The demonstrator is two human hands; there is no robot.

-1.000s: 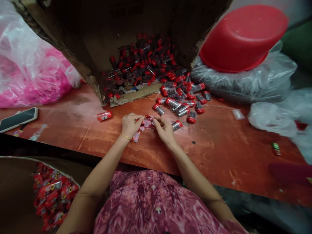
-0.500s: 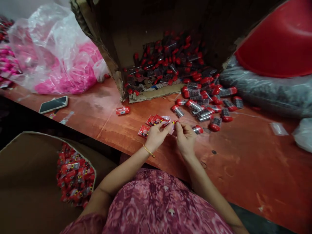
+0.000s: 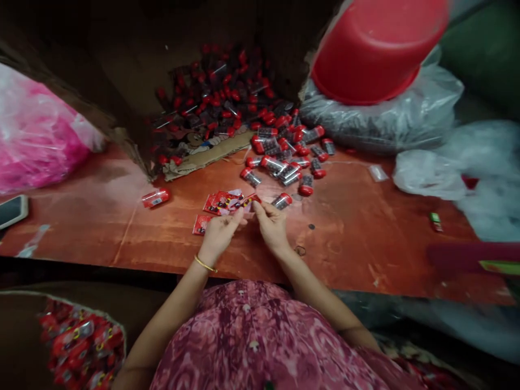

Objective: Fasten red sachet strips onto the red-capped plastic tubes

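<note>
Near the middle of the table, my right hand is pinched on a small red printed label with yellow and black on it. My left hand, a gold bangle at its wrist, is closed on the label's lower left side, its fingertips close to the right hand's. Just behind the left hand lies a small pile of similar red labels, with one more label in front. A clear tube with a red cap lies beside my right fingers. Another tube, wrapped in red, rests farther left.
A cardboard box lies open towards me, with many red-capped tubes spilling out. Right of it, a red tub sits on a filled plastic bag. A phone and pink-filled bag are left; a carton of red packed pieces stands below.
The view has swung to the right, so the table's things sit farther left. Both hands stay together at the label, which now shows more of its red face, tilted up.
</note>
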